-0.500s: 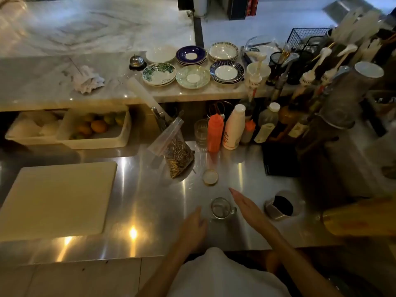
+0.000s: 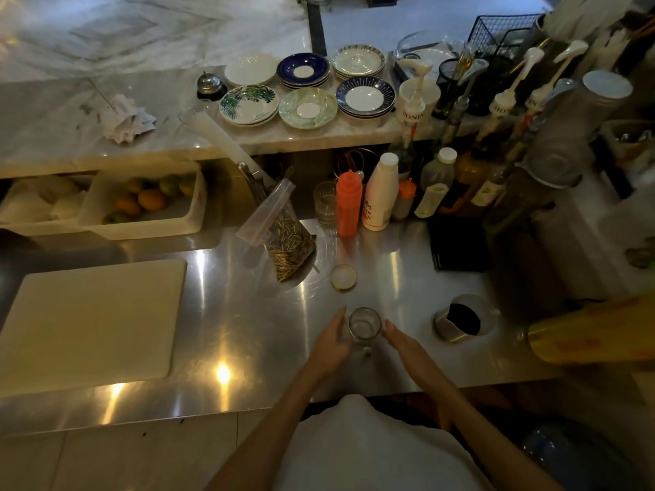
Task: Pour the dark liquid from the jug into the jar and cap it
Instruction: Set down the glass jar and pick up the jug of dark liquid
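Note:
A small empty glass jar [image 2: 364, 326] stands upright on the steel counter [image 2: 248, 313], near its front edge. My left hand [image 2: 331, 343] cups the jar's left side, fingers against the glass. My right hand [image 2: 404, 343] lies flat with fingers straight, its fingertips just at the jar's right side. The jar's round lid [image 2: 343, 277] lies flat on the counter a little behind the jar. A small metal jug [image 2: 462, 318] holding dark liquid stands to the right of the jar, beyond my right hand.
A bag of seeds [image 2: 283, 239] leans behind the lid. Squeeze bottles [image 2: 349, 203] and syrup bottles [image 2: 496, 143] crowd the back right. A white cutting board [image 2: 92, 320] lies at the left, a yellow bottle [image 2: 595, 331] at the right edge. Saucers [image 2: 306, 108] sit on the marble shelf.
Both hands have closed in on the jar: the left hand moved up against its left side, and the right hand drew in to its right side.

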A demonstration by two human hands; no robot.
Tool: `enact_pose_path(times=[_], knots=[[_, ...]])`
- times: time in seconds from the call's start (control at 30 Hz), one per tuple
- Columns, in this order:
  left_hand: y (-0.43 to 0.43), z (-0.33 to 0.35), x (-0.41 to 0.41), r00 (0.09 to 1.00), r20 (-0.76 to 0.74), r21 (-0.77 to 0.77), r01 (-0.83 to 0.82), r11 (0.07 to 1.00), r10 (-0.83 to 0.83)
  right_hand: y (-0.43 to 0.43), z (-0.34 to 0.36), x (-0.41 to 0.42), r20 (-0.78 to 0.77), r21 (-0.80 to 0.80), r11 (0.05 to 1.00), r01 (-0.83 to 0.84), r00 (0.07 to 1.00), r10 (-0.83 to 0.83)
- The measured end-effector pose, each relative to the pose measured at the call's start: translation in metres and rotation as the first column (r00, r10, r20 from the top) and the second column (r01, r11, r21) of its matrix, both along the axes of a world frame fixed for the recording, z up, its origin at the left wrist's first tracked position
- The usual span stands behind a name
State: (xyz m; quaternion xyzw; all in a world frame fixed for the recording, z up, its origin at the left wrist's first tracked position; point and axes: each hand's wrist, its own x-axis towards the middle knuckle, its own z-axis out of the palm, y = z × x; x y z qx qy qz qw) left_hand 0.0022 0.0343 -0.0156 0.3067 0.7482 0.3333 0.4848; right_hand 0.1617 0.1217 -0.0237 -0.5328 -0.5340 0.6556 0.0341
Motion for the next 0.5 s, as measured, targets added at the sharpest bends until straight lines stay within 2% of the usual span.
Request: enact_pose_path(times=[0.13, 0.27, 0.4, 0.5], knots=[[0.001, 0.006, -0.001, 0.998, -0.034, -0.076, -0.053, 0.996, 0.051, 0.013, 0.004, -0.01, -0.015, 0.018, 1.0, 0.011, 1.0, -0.011], [-0.017, 0.009, 0.014, 0.999, 0.018, -0.043, 0.033, 0.999, -0.033, 0.021, 0.01, -0.031, -0.08, -0.036, 0.996, 0.079, 0.993, -0.081], [-0.019, 0.006, 0.02, 0.996, 0.033, 0.028, 0.082, 0.996, -0.083, 0.007, 0.002, -0.032, -0.047, -0.064, 0.993, 0.098, 0.994, -0.102], [-0.016, -0.002, 0.012, 0.994, 0.028, 0.049, 0.106, 0.993, -0.107, -0.007, 0.004, -0.022, 0.041, -0.043, 0.997, 0.071, 0.997, -0.069]])
